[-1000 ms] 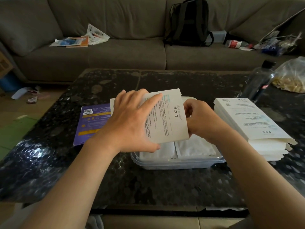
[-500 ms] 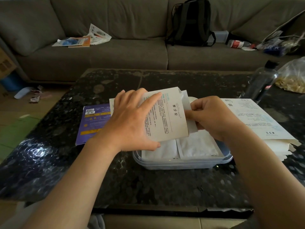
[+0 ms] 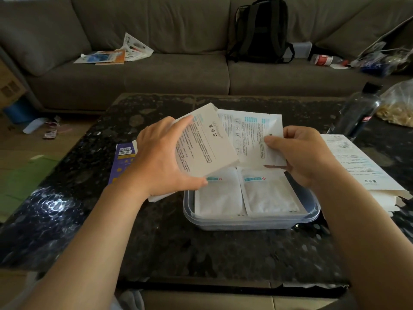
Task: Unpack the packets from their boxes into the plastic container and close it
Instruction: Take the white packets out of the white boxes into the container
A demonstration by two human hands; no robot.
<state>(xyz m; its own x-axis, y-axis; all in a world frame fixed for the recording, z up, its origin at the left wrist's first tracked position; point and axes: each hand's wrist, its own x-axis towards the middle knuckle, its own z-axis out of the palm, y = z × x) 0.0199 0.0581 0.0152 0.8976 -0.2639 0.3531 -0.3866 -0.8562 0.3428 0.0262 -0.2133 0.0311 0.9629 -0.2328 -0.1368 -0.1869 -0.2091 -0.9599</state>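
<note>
Mid-frame, the left hand (image 3: pixel 163 157) grips a white box (image 3: pixel 206 143) between fingers and thumb — the right hand (image 3: pixel 299 153) pinches a packet (image 3: pixel 252 135) above the container (image 3: pixel 250 222), lower center.

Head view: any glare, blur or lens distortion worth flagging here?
Head view: dim overall; a glare patch on the glossy table at left; wide-angle bowing of the sofa; print on the box and packet is fairly sharp.
</note>
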